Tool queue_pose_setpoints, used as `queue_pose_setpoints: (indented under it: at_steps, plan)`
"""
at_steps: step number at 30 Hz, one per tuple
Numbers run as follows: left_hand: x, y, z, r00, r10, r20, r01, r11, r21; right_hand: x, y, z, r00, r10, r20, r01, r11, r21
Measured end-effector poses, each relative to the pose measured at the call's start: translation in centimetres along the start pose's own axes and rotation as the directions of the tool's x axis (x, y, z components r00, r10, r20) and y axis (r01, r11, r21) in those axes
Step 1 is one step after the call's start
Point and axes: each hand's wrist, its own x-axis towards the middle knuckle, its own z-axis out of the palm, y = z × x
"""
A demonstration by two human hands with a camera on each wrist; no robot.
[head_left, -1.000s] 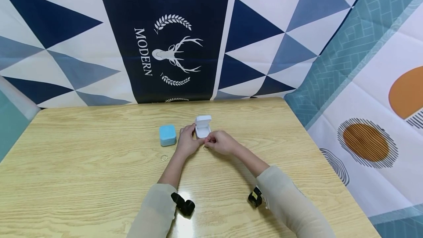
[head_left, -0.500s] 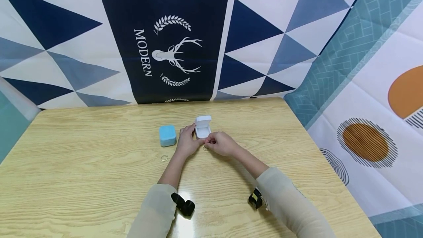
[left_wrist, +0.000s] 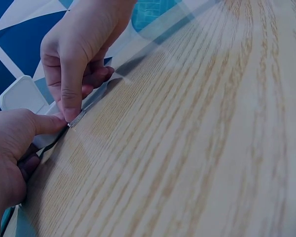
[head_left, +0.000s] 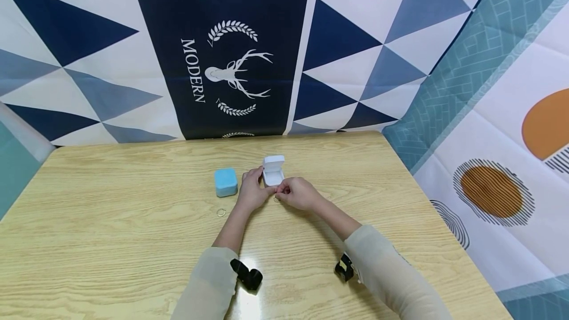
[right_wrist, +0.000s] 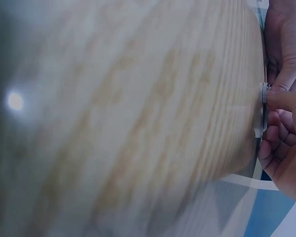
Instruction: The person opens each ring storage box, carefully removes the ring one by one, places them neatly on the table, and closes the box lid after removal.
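A small white box (head_left: 273, 178), its lid raised, stands on the table in the head view. My left hand (head_left: 252, 193) grips it from the left, thumb across the front edge. Just in front of the box, my right hand (head_left: 300, 193) pinches a ring (head_left: 276, 199) between thumb and finger. In the left wrist view the ring (left_wrist: 77, 119) looks silvery and studded, close to the left thumb's tip. The right wrist view shows the same ring (right_wrist: 264, 93) at the right fingertips. How firmly the thumb touches the ring is too small to tell.
To the left of the white box sits a light-blue box (head_left: 225, 182) with rounded corners. A second ring (head_left: 221, 212) lies on the wooden table (head_left: 124, 241) near the left forearm. Patterned cloth (head_left: 346, 63) hangs behind the table's back edge.
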Motion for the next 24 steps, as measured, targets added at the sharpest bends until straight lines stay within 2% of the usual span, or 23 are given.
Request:
queue_pose_setpoints:
  at_steps: [3,11,18,24]
  plan:
    - [0.1,0.0,0.1,1.000,0.009,-0.006,-0.009,1.000,0.009,0.0,0.0,0.0,1.000,0.003,-0.009,-0.003,1.000,-0.002]
    - [0.2,0.2,0.1,1.000,-0.022,0.016,0.022,1.000,0.018,0.0,0.1,0.0,1.000,0.016,-0.024,-0.017,1.000,-0.012]
    - [0.0,0.4,-0.1,1.000,-0.017,0.018,0.016,1.000,0.016,-0.3,0.0,-0.5,0.999,0.018,-0.037,-0.016,0.999,0.037]
    - [0.0,0.2,-0.1,1.000,-0.008,0.016,0.007,1.000,0.006,-0.2,0.4,-1.2,0.995,0.047,-0.086,-0.042,0.997,0.059]
